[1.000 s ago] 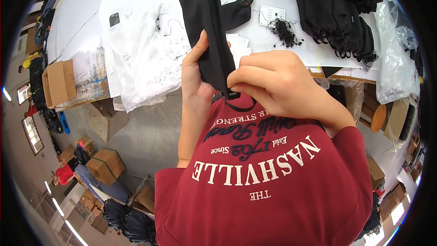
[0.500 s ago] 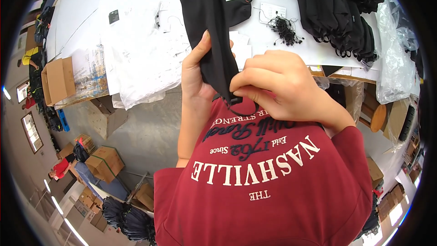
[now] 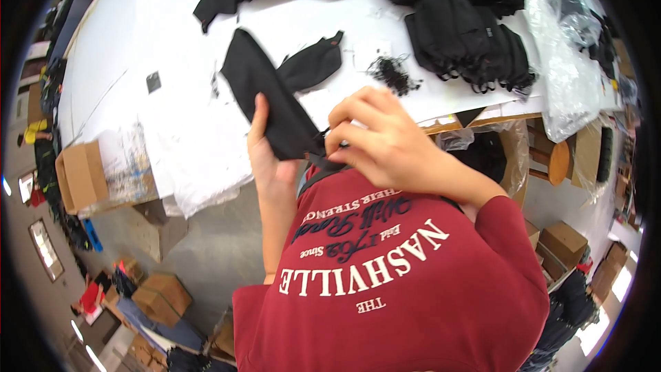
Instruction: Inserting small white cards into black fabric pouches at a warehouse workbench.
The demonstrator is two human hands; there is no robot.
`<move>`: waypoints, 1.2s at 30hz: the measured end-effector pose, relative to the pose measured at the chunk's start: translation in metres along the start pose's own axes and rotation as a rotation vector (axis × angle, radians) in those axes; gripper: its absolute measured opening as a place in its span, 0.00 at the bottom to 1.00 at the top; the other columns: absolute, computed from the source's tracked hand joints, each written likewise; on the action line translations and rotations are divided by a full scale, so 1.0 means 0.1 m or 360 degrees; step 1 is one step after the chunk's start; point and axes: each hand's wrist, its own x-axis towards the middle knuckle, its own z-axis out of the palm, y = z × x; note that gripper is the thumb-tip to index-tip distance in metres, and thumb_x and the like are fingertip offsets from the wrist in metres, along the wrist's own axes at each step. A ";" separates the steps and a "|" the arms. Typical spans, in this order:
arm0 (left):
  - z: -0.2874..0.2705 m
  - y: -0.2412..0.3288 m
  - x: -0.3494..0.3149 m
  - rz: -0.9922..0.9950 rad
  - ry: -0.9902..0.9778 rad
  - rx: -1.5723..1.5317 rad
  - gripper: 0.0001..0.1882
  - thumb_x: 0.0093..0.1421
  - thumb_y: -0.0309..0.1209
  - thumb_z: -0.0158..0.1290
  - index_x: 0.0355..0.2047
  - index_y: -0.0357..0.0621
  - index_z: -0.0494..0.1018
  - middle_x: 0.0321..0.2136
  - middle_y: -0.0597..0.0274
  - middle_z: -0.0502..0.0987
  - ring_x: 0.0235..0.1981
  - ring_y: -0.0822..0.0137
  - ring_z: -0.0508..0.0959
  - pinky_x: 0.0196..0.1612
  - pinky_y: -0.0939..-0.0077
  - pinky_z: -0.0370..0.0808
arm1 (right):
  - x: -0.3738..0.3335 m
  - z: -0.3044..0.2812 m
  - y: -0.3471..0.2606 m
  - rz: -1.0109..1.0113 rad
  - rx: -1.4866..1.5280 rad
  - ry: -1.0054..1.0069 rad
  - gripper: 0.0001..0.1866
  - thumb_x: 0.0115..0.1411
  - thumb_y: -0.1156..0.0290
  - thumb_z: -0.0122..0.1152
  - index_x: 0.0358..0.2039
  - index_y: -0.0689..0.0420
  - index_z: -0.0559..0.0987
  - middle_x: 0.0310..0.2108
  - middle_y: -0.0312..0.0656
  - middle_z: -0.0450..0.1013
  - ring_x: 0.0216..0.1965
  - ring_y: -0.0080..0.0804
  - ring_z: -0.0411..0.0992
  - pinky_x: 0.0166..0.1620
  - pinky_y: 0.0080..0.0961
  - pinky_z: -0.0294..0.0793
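1. From my remote seat I take the cord heap (image 3: 394, 74) as landmark: a black tangle lying on the bench (image 3: 186, 34), just beyond the right hand (image 3: 382, 141). I judge that spot handy, as it needs only a short reach.
2. The black pouch (image 3: 265, 96) is left of the cord heap and slants down toward the wearer's shirt (image 3: 385, 275). Angled so, its lower end comes close to both hands, which I think makes fine finger work easier.
3. I see the left hand (image 3: 270, 151) closed around the black pouch, thumb along the near face. This grip seems meant to steady the fabric, leaving the other hand free.
4. The right hand's grip is bent in tightly, fingertips close together at the pouch's lower end, beside a black strap (image 3: 322, 167). Blur hides whether anything is pinched there; I cannot tell.
5. A second black pouch (image 3: 313, 65) lies flat to the left of the cord heap, apparently set within easy reach.
6. I find the stack of black bags (image 3: 461, 38) right of the cord heap and beyond it, bunched together, probably to save room. Clear plastic (image 3: 564, 62) lies farther right.
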 end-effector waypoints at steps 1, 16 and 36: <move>0.01 0.02 0.01 0.0041 -0.0008 0.0034 0.14 0.61 0.38 0.52 0.40 0.40 0.74 0.35 0.58 0.79 0.33 0.64 0.80 0.36 0.70 0.79 | -0.02 0.01 0.00 0.0037 0.0058 -0.0019 0.09 0.44 0.75 0.66 0.26 0.55 0.74 0.34 0.35 0.68 0.39 0.36 0.66 0.43 0.30 0.63; 0.06 -0.15 0.14 0.0558 -0.0268 0.1465 0.24 0.60 0.39 0.51 0.52 0.38 0.61 0.46 0.58 0.67 0.50 0.67 0.66 0.55 0.68 0.59 | -0.07 -0.27 0.33 0.0574 0.0213 0.0231 0.29 0.41 0.82 0.62 0.49 0.55 0.71 0.41 0.45 0.73 0.40 0.39 0.74 0.42 0.30 0.73; -0.97 -0.27 0.86 0.0576 0.0138 0.2595 0.23 0.55 0.38 0.58 0.46 0.41 0.67 0.36 0.57 0.75 0.25 0.67 0.73 0.30 0.74 0.72 | -0.72 -0.84 1.32 0.0828 -0.0663 0.1644 0.13 0.52 0.77 0.64 0.39 0.56 0.76 0.35 0.37 0.74 0.33 0.25 0.70 0.36 0.20 0.67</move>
